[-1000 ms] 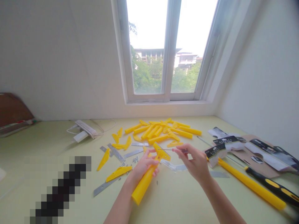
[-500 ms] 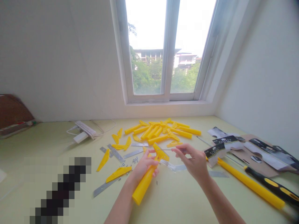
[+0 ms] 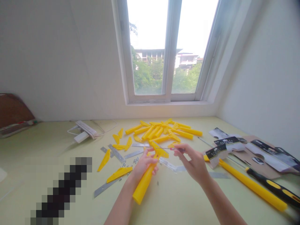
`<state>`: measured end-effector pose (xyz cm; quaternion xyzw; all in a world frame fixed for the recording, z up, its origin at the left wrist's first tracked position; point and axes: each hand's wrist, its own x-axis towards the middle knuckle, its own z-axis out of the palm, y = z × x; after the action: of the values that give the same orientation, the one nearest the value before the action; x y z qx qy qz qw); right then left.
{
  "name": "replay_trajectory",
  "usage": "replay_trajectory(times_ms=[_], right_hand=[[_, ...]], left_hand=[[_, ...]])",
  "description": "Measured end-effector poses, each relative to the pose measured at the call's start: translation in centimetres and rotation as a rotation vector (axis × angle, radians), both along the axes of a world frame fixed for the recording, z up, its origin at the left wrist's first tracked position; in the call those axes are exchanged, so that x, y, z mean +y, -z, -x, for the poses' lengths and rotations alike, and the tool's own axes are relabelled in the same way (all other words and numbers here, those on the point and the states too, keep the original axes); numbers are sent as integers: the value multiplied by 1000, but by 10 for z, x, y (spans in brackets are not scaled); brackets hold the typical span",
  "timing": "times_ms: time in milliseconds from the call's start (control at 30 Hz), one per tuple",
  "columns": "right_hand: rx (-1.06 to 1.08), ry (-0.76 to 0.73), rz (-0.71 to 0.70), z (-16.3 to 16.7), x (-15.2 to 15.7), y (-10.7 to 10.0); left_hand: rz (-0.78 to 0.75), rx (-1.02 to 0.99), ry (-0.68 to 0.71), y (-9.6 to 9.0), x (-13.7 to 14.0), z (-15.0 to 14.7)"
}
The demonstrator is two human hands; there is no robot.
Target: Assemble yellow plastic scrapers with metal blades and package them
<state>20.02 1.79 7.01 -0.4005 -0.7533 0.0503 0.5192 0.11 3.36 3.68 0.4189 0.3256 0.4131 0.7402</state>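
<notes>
My left hand (image 3: 145, 162) is wrapped round a yellow plastic scraper handle (image 3: 143, 184), its flared head tilted up and away from me. In my right hand (image 3: 192, 159) a small screwdriver (image 3: 178, 149) is pinched, its thin shaft reaching left to the scraper head. Whether the tip sits in a screw is too small to tell. Left of my left hand lie small screws (image 3: 136, 160), metal blades (image 3: 116, 153) and loose yellow head pieces (image 3: 119, 173). Beyond both hands is a heap of yellow scraper handles (image 3: 156, 131).
On the right lie a long yellow tube (image 3: 253, 184), a black-and-yellow handled tool (image 3: 272, 184) and black-and-white packaging (image 3: 229, 143) over cardboard. A white power strip (image 3: 86, 129) with cables rests at the back left. A window (image 3: 168, 98) rises behind the table.
The scraper head has tilted slightly and shifted a little left in my left hand. My right hand has turned the screwdriver slightly, its tip still near the head.
</notes>
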Motion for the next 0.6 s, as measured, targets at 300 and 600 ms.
replay_trajectory(times_ms=[300, 600], right_hand=[[33, 61, 11, -1, 2, 2], [33, 101, 16, -2, 6, 5]], left_hand=[[-17, 23, 12, -3, -4, -1], [-32, 71, -26, 2, -4, -1]])
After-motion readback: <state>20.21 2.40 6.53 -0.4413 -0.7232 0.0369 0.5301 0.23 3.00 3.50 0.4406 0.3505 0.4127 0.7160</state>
